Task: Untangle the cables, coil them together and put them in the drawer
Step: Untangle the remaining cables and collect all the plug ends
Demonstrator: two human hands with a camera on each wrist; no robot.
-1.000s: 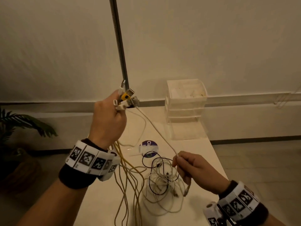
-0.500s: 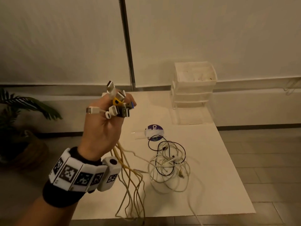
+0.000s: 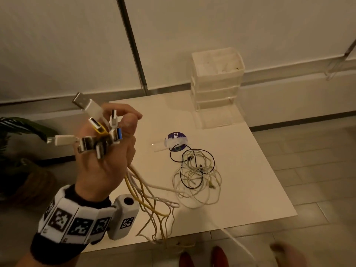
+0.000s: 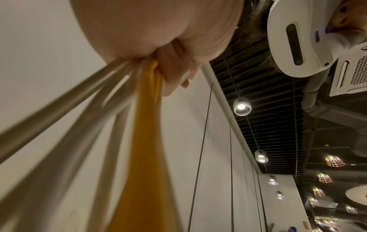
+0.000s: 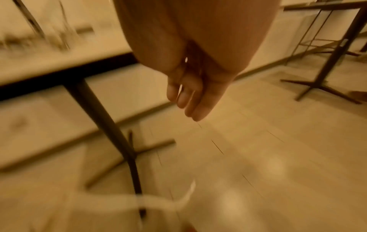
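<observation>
White wall panels backed the white table (image 3: 240, 189), where the drawer unit (image 3: 217, 81) stood at the 1 o'clock corner. Compared with half a second before, the left hand (image 3: 104, 160) sat closer to the camera, fist clenched around the bundle of cables (image 3: 146, 197), plugs fanned above the fingers. The loose tangle (image 3: 196, 176) lay unchanged mid-table. The right hand (image 5: 190, 87), earlier out of view, now showed blurred at 5 o'clock, fingers hanging loosely extended, holding nothing visible.
</observation>
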